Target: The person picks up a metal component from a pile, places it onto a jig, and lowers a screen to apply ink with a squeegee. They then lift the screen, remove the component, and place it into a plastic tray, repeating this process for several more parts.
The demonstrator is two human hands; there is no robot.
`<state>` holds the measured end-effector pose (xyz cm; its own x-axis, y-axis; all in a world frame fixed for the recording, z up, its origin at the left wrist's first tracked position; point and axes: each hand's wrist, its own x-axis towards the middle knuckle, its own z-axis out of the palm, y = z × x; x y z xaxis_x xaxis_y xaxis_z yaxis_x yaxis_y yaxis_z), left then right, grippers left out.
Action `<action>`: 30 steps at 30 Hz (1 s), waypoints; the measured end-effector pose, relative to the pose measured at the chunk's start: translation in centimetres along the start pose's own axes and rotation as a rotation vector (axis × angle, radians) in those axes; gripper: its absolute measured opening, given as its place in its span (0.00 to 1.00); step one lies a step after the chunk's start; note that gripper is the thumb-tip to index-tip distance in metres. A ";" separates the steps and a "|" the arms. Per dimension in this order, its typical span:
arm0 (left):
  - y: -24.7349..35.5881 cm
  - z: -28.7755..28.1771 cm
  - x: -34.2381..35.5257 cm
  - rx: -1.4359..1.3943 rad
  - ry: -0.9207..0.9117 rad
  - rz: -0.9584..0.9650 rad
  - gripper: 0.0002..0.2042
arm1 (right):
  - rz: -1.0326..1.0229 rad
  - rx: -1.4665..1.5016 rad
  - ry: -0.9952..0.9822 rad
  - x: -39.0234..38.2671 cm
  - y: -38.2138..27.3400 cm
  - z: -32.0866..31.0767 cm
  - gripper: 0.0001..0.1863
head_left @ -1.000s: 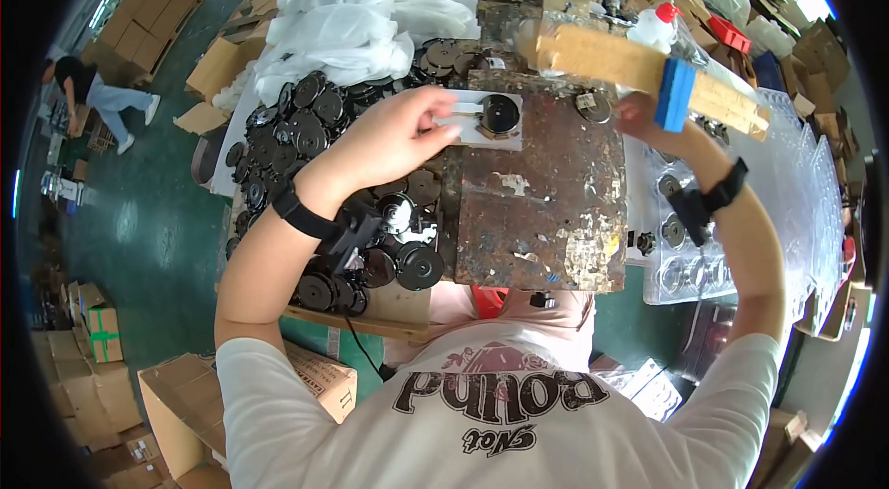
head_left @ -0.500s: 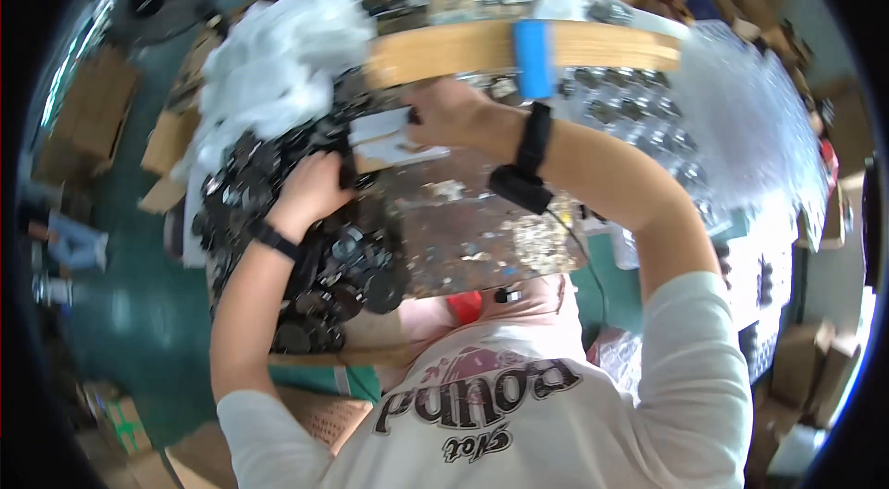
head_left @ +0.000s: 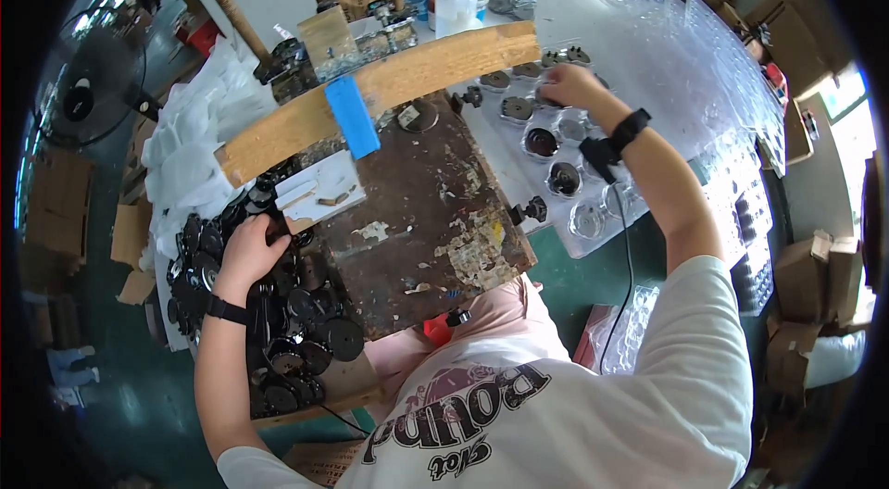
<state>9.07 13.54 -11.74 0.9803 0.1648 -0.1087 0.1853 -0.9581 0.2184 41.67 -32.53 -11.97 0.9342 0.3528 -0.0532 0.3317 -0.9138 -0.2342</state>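
A heap of black discs [head_left: 343, 339] spreads across the left and lower left of the frame, while more dark round pieces [head_left: 542, 143] sit in the cups of a clear plastic tray [head_left: 586, 220] right of center. The person's left hand [head_left: 252, 253] reaches into the heap, fingers bent downward beside the near corner of a white plate [head_left: 339, 176]; whether they close on a disc cannot be told. At upper right of center, the right hand [head_left: 569, 87] bends over the tray's far cups with its fingers drawn together, their tips and anything between them hidden.

The white plate, with small tan pieces [head_left: 331, 201] on it, lies at the left edge of a worn brown board [head_left: 417, 202] at the frame's center. A curved wooden bar [head_left: 454, 61] wrapped in blue tape [head_left: 353, 116] crosses above the board, where a small round piece [head_left: 418, 117] rests near its far edge. Beyond stands a white bottle with a red top [head_left: 456, 9]. White wrapping [head_left: 199, 109] piles up at upper left, near a dark fan [head_left: 102, 86]; clear plastic sheets [head_left: 671, 54] fill the upper right.
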 end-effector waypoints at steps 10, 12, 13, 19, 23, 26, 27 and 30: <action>-1.3 -1.8 -2.9 -0.204 0.073 -0.060 0.14 | 0.199 0.149 0.166 4.6 12.7 1.7 0.21; -1.1 -1.9 -3.7 -0.210 -0.013 -0.017 0.14 | 0.111 0.167 0.228 3.0 10.9 1.6 0.21; -0.9 -1.7 -4.0 -0.200 -0.029 -0.051 0.14 | 0.081 0.209 0.199 1.9 9.5 1.4 0.20; -0.6 0.1 -4.0 -0.021 -0.150 0.146 0.15 | -0.095 0.384 0.022 -3.5 -0.2 -1.3 0.15; -1.5 -0.1 -2.5 -0.028 -0.285 0.267 0.16 | -0.257 0.468 0.010 -4.5 -3.9 -1.9 0.13; -1.8 -0.4 -2.2 -0.054 -0.391 0.282 0.16 | -0.311 0.450 0.022 -4.9 -5.1 -1.9 0.12; -1.9 -0.6 -2.1 -0.054 -0.437 0.272 0.16 | -0.336 0.464 0.024 -5.1 -5.3 -2.0 0.12; -2.4 -1.3 -2.2 -0.142 -0.478 0.228 0.15 | -0.328 0.480 0.010 -6.0 -5.5 -2.9 0.12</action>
<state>6.58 15.81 -10.74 0.8626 -0.1998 -0.4647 0.0115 -0.9107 0.4129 34.64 -30.16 -7.59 0.7947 0.5978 0.1053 0.5097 -0.5630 -0.6505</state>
